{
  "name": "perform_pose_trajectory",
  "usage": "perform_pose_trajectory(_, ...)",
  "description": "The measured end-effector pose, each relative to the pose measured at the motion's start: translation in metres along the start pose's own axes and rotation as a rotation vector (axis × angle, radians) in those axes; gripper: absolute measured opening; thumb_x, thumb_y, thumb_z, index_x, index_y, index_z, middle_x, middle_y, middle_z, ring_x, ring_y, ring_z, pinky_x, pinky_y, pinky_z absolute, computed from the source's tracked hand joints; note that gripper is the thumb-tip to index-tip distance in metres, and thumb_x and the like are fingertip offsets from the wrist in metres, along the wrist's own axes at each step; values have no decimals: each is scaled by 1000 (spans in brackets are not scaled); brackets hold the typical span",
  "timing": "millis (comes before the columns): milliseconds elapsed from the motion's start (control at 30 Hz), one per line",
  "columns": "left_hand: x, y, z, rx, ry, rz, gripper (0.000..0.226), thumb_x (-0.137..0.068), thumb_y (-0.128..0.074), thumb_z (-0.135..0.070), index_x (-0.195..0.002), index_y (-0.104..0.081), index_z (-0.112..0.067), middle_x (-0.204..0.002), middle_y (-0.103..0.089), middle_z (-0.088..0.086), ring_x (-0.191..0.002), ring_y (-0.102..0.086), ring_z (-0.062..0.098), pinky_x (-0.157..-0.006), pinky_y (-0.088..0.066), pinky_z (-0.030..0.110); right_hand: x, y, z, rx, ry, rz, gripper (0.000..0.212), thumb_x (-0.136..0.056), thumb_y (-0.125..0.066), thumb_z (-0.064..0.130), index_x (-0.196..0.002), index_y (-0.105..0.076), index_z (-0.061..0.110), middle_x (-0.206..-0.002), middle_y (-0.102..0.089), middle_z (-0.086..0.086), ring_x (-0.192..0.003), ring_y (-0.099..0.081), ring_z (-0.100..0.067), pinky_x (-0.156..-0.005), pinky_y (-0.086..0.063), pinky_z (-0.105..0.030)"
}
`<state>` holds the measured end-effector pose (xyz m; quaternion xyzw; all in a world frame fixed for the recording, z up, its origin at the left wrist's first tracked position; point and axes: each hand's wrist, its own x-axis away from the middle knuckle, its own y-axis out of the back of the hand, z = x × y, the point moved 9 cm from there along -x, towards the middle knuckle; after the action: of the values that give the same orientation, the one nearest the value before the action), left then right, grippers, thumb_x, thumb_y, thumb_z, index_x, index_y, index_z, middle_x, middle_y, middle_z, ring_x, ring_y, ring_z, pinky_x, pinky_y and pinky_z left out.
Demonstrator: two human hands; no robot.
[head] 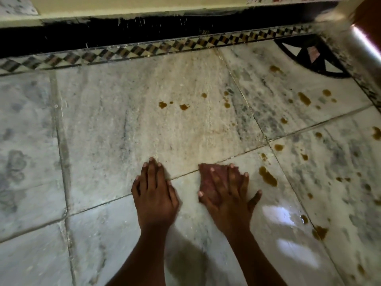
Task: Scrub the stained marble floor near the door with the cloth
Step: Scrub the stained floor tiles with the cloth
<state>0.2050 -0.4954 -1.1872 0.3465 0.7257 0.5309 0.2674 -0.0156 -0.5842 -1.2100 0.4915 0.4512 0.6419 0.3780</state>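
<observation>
Two hands press flat on a pale grey marble floor (115, 120), seen from above. At the far left the slabs are mottled with darker grey patches and split by thin dark joints. The left hand (153, 195) lies palm down with its fingers straight and close together, pointing toward the wall; it is spread open and holds nothing, its fingertips resting just across a slanting joint between two slabs. Just beside it, to the right, the right hand (228, 195) is also laid flat with fingers spread, pressing a small reddish-brown cloth (208, 180) against the floor. The cloth shows under and to the left of those fingers, bunched and slightly blurred, lying over the same joint. The hand pins it from above rather than closing around it.

Beyond the hands, brownish-yellow stains (268, 176) dot the marble, a few small ones in the middle slab and many more scattered across the slabs to the right, the largest blotch just beside the right hand. Along the top runs a patterned border strip (144, 50) of dark and light diamonds, with a black band and a cream wall base behind it. At the upper right stands a shiny metal post (362, 46), near a black inlaid curve in the floor. Bright light patches glare on the slab at lower right.
</observation>
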Motion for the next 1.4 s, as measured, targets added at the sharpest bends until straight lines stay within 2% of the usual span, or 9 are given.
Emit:
perform_pose_trajectory(133,-1,-2,1,41,13,5,68,-98,-42,-33,-160,-46,-9,-174,-37,12,-161,-35,30,-126,-32,53,-75,15,20,-175,-233,-24,86,-87,-24,94,-153,24,67,-180,15,2,-161,26,-44,-120,6,-82)
perform_pose_trajectory(300,0,-1,1,49,7,25,68,-97,-44,-33,-161,-45,-12,-175,-35,10,-162,-34,29,-126,-32,53,-82,18,93,-37,141,52,83,-89,-24,92,-158,16,66,-179,17,4,-162,25,-39,-123,5,-78)
perform_pose_trajectory(500,-2,3,-1,23,-7,18,67,-98,-42,-33,-161,-47,-10,-173,-38,13,-160,-37,31,-125,-34,54,-38,7,47,-20,72,63,82,-88,-18,92,-155,21,67,-174,32,11,-161,30,-36,-125,11,-75)
perform_pose_trajectory(600,19,8,-15,17,-62,35,69,-97,-44,-33,-162,-43,-11,-174,-35,13,-162,-32,31,-127,-29,53,-19,12,36,-60,54,-47,83,-88,-15,91,-160,13,63,-178,23,7,-162,26,-40,-126,10,-69)
perform_pose_trajectory(733,11,11,-10,57,-45,-10,69,-94,-43,-33,-159,-46,-10,-172,-40,13,-160,-35,32,-126,-30,53,0,21,62,-90,213,-195,81,-99,-29,74,-170,-15,38,-181,5,-1,-165,16,-37,-132,3,-58)
perform_pose_trajectory(933,9,13,-1,130,-59,-18,62,-97,-46,-29,-154,-53,-8,-166,-49,14,-154,-44,33,-122,-36,55,-2,26,66,-170,227,-84,73,-103,-24,49,-169,-29,17,-180,-11,-7,-167,3,-34,-135,-7,-52)
perform_pose_trajectory(1067,-31,26,7,55,-168,-45,56,-93,-52,-30,-145,-54,-8,-152,-56,16,-126,-59,40,-99,-47,52,-31,30,74,-118,266,-146,75,-101,-17,52,-165,-39,19,-171,-37,-14,-161,-26,-38,-133,-15,-58)
perform_pose_trajectory(1233,-117,39,56,-43,-149,-106,67,-95,-48,-34,-158,-42,-10,-174,-34,13,-150,-42,42,-113,-40,60,-44,16,87,-65,154,-317,60,-104,-30,50,-160,-46,36,-169,-42,-10,-155,-35,-43,-125,-24,-64)
perform_pose_trajectory(1400,-145,29,89,-15,-32,-147,63,-104,-36,-41,-160,-42,-13,-171,-38,16,-156,-36,39,-119,-32,57,-81,15,95,-89,29,-437,58,-105,-35,53,-159,-47,35,-171,-38,-7,-158,-30,-42,-128,-15,-67)
